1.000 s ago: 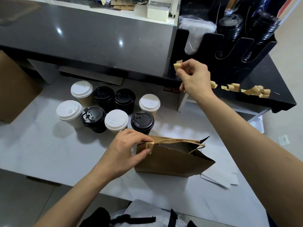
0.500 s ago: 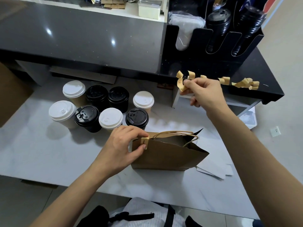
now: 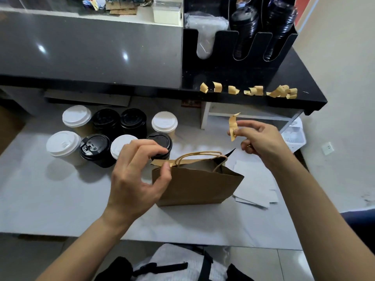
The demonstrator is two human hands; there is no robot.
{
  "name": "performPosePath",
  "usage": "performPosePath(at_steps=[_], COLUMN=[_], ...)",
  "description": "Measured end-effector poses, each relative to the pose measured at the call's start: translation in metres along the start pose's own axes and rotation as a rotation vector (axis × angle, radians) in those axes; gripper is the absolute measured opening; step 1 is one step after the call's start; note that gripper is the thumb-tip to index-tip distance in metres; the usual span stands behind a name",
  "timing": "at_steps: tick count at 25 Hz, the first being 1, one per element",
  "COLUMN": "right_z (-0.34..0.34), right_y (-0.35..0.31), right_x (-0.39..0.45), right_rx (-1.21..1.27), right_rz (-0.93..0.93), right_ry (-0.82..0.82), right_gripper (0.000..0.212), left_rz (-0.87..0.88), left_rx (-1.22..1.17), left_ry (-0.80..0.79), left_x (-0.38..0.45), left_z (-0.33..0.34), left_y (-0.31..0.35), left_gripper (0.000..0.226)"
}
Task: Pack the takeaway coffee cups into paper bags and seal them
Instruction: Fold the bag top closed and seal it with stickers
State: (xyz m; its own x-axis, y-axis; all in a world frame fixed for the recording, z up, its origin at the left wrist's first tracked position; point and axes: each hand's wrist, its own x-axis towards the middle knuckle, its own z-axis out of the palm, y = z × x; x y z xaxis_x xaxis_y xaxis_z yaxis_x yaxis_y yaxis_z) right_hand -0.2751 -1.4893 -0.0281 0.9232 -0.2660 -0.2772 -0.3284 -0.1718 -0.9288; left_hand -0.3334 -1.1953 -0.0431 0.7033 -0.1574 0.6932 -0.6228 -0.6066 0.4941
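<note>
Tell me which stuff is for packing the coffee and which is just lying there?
For the job: bag; tape strip pinched in the right hand; left hand at the bag's top; spare tape strips; eight lidded cups.

Lying about: lid rack; white papers; white box.

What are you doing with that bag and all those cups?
A person is closing up a brown paper bag on the white counter. The left hand pinches the bag's top edge where a piece of tape already sits. The right hand holds a fresh strip of brown tape above the bag. More tape strips wait along the black shelf edge. Eight lidded coffee cups stand in a group beside the bag.
</note>
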Motion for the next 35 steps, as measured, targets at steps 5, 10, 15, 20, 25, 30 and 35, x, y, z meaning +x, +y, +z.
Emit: performPosePath(at_steps=[5,10,15,20,25,30,35], right_z=[-0.012,-0.025,-0.033,-0.037,-0.039,-0.04,-0.035], right_y=[0.014,0.028,0.045,0.059,0.067,0.075,0.078], right_x=[-0.01,-0.021,-0.026,-0.031,-0.04,-0.054,-0.064], right_rx=[0.023,0.118,0.19,0.224,0.284,0.302,0.297], right_rz=[0.023,0.035,0.069,0.085,0.046,-0.038,-0.106], right_ry=[0.001,0.039,0.039,0.047,0.049,-0.041,-0.018], right_gripper=[0.011,0.022,0.016,0.017,0.012,0.014,0.017], left_rz=[0.103,0.109,0.154,0.01,-0.065,-0.131,-0.124], left_rx=[-0.039,0.071,0.046,0.24,0.206,0.13,0.141], left_ry=[-0.096,0.007,-0.217,-0.445,-0.503,-0.627,-0.622], left_x=[-0.006,-0.008,-0.017,-0.019,-0.002,0.015,0.019], left_z=[0.011,0.02,0.035,0.054,0.068,0.086,0.09], left_y=[0.021,0.035,0.047,0.052,0.05,0.049,0.044], left_gripper=[0.007,0.012,0.021,0.065,0.077,0.073,0.049])
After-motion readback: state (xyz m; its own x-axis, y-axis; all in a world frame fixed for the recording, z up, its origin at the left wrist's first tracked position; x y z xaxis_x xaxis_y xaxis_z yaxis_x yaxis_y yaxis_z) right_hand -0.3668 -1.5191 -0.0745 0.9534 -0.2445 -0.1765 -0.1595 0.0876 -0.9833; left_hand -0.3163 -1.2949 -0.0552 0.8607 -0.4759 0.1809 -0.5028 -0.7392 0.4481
